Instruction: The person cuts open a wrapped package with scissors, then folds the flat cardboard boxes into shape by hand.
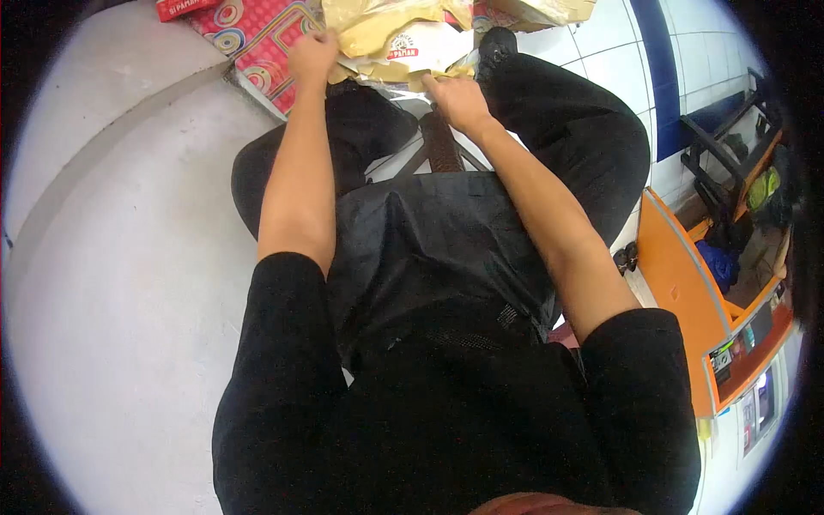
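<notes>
At the top of the head view, a clear plastic pack (408, 50) of brown and white printed food-paper pieces lies between my feet. The word "PAMAN" shows in red on a white piece. My left hand (312, 58) is closed at the pack's left edge. My right hand (460, 99) pinches its near right edge, the thumb and fingertips close to the plastic. Both forearms reach forward over my lap, which a black apron (429, 249) covers. Some of the pack is cut off by the frame's top.
A red-pink patterned box (266, 64) lies left of the pack, with a red printed box (182, 7) beyond it. An open cardboard box (545, 10) is at the upper right. An orange shelf unit (682, 283) with items inside stands right. A white ledge (129, 257) runs along the left.
</notes>
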A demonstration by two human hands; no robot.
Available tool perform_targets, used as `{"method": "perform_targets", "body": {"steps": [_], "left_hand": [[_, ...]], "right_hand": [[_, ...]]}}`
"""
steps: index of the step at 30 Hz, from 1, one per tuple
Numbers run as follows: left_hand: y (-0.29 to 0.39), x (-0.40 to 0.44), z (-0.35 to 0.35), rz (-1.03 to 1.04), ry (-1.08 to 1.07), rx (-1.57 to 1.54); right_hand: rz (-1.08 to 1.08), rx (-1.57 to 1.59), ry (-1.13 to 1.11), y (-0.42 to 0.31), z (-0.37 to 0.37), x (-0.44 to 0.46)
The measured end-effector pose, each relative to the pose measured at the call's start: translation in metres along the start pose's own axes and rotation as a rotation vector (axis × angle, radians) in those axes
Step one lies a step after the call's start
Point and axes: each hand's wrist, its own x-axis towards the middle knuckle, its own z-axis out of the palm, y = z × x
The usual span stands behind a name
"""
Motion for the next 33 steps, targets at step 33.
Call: {"method": "perform_targets", "body": {"steps": [33], "left_hand": [[0.040,-0.075,0.042,-0.707,-0.067,-1.070]], "right_hand": [[0.537,0.221,0.368,0.294,-0.080,0.118]]}}
